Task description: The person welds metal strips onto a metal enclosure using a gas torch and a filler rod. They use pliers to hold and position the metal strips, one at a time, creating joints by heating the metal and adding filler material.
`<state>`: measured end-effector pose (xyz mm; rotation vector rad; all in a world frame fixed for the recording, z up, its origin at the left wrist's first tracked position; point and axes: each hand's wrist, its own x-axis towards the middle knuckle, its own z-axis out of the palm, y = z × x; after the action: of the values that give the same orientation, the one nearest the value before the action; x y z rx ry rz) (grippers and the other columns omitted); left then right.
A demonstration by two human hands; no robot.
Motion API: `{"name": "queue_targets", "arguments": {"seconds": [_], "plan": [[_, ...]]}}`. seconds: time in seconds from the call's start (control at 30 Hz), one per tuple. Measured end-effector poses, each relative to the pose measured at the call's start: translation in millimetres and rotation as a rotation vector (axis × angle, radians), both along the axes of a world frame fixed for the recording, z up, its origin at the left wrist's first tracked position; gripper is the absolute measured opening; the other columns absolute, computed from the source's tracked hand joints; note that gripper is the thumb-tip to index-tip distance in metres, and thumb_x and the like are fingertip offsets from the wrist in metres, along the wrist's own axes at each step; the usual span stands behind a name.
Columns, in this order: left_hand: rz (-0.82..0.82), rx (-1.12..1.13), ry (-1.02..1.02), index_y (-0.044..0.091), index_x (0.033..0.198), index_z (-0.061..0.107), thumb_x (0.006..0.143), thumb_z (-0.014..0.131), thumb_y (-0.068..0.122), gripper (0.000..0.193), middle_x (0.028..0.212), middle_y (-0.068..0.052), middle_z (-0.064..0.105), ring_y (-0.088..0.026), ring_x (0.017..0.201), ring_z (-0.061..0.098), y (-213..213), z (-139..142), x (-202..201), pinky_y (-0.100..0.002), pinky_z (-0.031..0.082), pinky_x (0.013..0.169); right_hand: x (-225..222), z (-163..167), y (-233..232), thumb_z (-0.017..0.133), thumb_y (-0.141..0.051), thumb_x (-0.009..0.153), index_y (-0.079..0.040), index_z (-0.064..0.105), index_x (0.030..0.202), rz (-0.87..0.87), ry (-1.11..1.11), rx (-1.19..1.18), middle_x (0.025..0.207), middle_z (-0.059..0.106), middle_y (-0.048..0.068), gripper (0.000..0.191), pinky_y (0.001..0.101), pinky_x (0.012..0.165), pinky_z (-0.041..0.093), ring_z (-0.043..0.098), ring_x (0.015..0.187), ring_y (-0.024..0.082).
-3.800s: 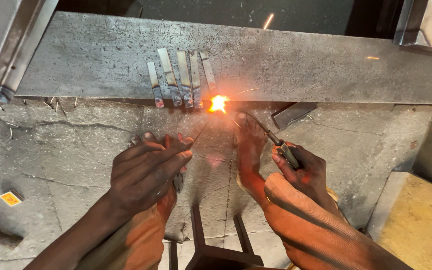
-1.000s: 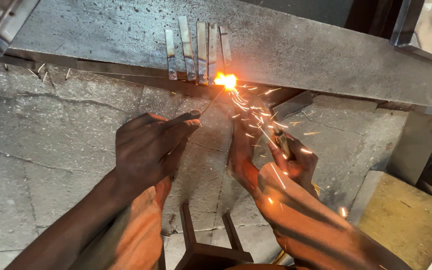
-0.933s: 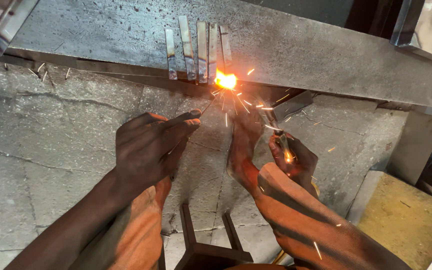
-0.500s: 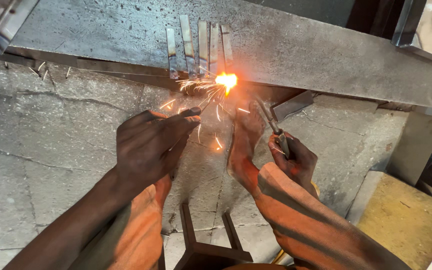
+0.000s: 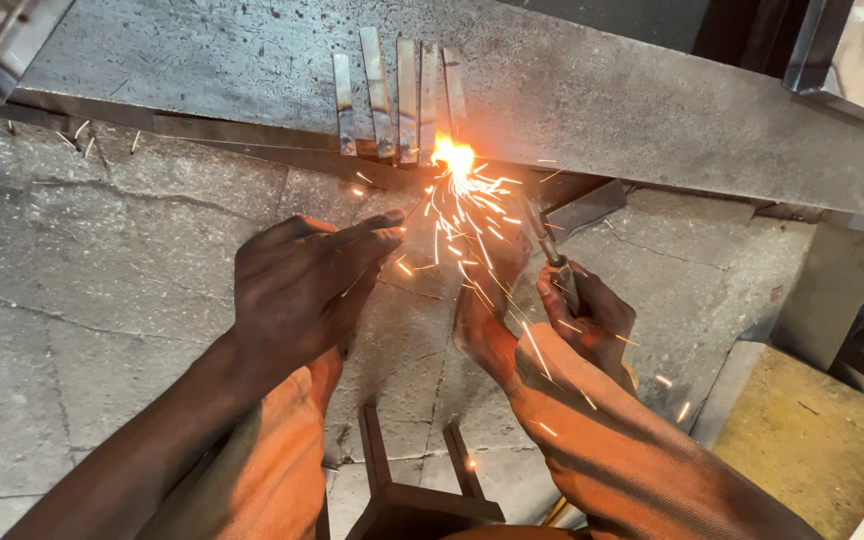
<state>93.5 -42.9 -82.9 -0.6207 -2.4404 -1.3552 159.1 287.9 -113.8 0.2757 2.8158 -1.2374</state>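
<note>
Head view | electrode holder (image 5: 555, 262) gripped by right hand (image 5: 584, 320) fingers | left hand (image 5: 302, 285) fingers extended, nothing held | sparks (image 5: 455, 160) thrown at metal strips (image 5: 399, 95)

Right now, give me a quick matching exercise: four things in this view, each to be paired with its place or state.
Things:
1. left hand
2. right hand
3. flat metal strips
4. welding arc

Places or states:
A. glowing orange, throwing sparks
B. lying side by side on the grey steel sheet
C. closed around the electrode holder
D. open, palm down, over the concrete floor

Pairs: 1-D, 2-C, 3-B, 4-A
</note>
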Motion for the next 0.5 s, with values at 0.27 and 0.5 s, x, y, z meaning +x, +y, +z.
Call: {"name": "queue_targets", "arguments": {"seconds": [0.27, 0.5], "plan": [[-0.002, -0.020, 0.026, 0.002, 0.115, 0.072, 0.090, 0.081, -0.002, 0.027, 0.118, -0.010, 0.076, -0.015, 0.073, 0.065, 0.4, -2.1, -1.3, -0.032, 0.052, 0.069, -2.3, -2.6, 1.8, 0.078, -0.007, 0.094, 0.002, 0.073, 0.114, 0.078, 0.090, 0.028, 0.084, 0.070, 0.003, 0.022, 0.0194, 0.062, 0.046, 0.054, 0.069, 0.002], [-0.003, 0.010, 0.004, 0.004, 0.115, 0.071, 0.090, 0.079, -0.004, 0.028, 0.117, -0.011, 0.077, -0.015, 0.073, 0.066, 2.2, -2.6, -1.7, -0.033, 0.052, 0.069, -3.5, -2.5, 5.4, 0.079, -0.007, 0.096, -0.004, 0.074, 0.112, 0.193, 0.175, 0.137, 0.089, 0.072, 0.007, 0.017, 0.0219, 0.066, 0.049, 0.061, 0.074, 0.005]]}}
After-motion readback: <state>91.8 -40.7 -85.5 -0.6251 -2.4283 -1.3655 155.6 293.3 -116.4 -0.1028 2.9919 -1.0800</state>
